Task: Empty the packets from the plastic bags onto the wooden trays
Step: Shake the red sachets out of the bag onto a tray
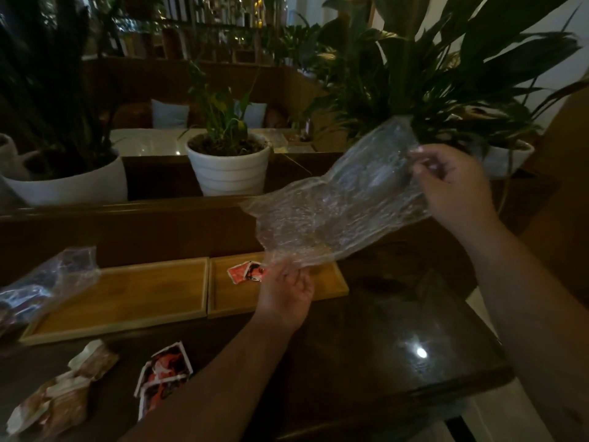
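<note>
A clear plastic bag (338, 202) is stretched in the air between my hands and looks empty. My right hand (452, 186) pinches its upper end at the right. My left hand (283, 291) grips its lower end just above the right wooden tray (331, 282). Red and white packets (247, 272) lie on that tray beside my left fingers. The left wooden tray (127, 298) holds nothing I can see. A second plastic bag (41, 285) with dark packets inside lies over the left tray's left end.
More red and white packets (165, 371) and brownish packets (60, 390) lie loose on the dark glossy table (382, 346) near its front left. White plant pots (228, 167) stand on a ledge behind the trays. The table's edge runs along the right.
</note>
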